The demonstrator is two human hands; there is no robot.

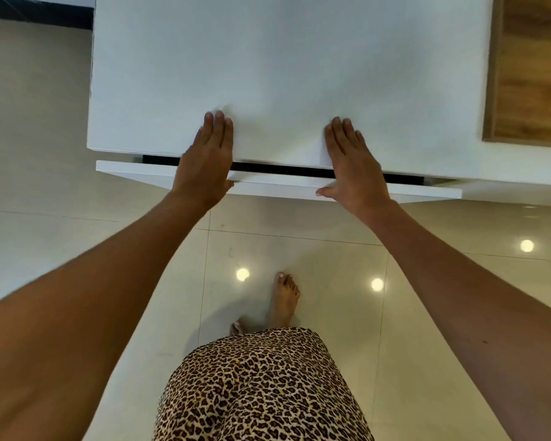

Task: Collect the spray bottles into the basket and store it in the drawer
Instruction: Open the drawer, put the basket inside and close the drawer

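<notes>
A white drawer front [277, 183] stands out a little from the white cabinet [283, 74], with a thin dark gap between them. My left hand [206, 157] lies flat with fingers on the cabinet top and its thumb against the drawer front. My right hand [350, 160] lies flat the same way, further right, thumb on the drawer's top edge. Neither hand holds anything. The basket and the spray bottles are not in view; the drawer's inside is hidden.
A wooden panel [531, 68] adjoins the cabinet at the upper right. Glossy cream floor tiles [299, 249] reflect ceiling lights. My bare foot [285, 299] and a leopard-print skirt [261, 389] are below the drawer.
</notes>
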